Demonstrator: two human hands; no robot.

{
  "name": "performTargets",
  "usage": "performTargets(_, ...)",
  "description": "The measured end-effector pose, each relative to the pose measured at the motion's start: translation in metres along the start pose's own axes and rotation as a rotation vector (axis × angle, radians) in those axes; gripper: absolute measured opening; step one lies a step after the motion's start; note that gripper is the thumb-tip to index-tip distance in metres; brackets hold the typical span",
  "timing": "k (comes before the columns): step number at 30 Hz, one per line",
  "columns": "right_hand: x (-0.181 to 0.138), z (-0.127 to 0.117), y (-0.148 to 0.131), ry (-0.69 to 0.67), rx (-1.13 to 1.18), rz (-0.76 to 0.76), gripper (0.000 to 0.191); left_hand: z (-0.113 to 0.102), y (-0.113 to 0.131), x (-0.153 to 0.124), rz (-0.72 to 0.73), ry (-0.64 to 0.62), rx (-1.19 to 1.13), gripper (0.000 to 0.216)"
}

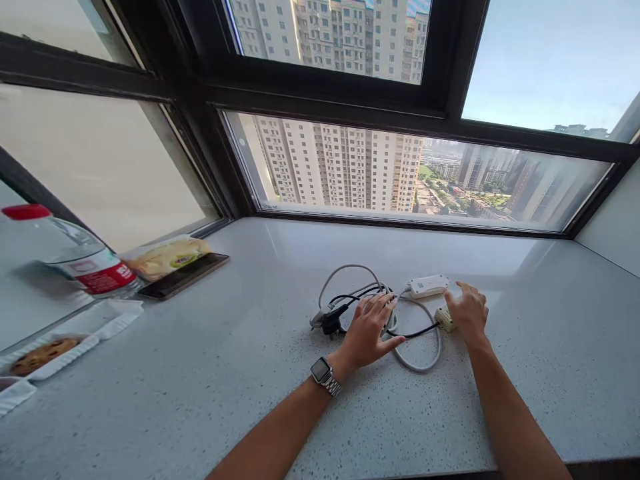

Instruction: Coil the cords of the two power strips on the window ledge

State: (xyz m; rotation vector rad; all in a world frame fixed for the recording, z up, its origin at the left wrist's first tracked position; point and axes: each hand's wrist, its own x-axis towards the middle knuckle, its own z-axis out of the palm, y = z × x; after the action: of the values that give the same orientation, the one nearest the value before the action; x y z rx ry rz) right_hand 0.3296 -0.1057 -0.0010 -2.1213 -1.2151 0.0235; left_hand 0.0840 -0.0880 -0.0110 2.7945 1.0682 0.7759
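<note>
My left hand (pixel 369 331) lies over a tangle of grey and black cables, fingers stretched across the coils and thumb held apart. Beside its fingers is a black plug (pixel 334 320) with its prongs downward, and a grey plug (pixel 319 315) rests against that. My right hand (pixel 469 310) is curled over a small cream socket block (pixel 445 319) on the end of the black cable (pixel 417 333); the palm hides part of the block. Just beyond it, a white power strip (pixel 429 286) lies flat, joined to the grey cable (pixel 424 369). A watch (pixel 325 375) is on my left wrist.
To the left stand a red-capped water bottle (pixel 95 263), a food packet (pixel 170 257) and a dark phone (pixel 185 275). A white tray (pixel 117 319) with cookies sits nearer. Behind the speckled counter (pixel 240 373) runs a dark window frame (pixel 400 225).
</note>
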Motion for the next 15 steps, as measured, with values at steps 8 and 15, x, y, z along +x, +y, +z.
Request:
performTargets(8, 0.023, 0.037, 0.011, 0.176, 0.25, 0.16, 0.06, -0.029, -0.036, -0.004, -0.299, 0.222, 0.162, 0.065)
performTargets(15, 0.015, 0.053, 0.028, 0.121, 0.088, 0.178, 0.059, -0.032, -0.062, -0.015, -0.5, 0.069, 0.051, 0.082)
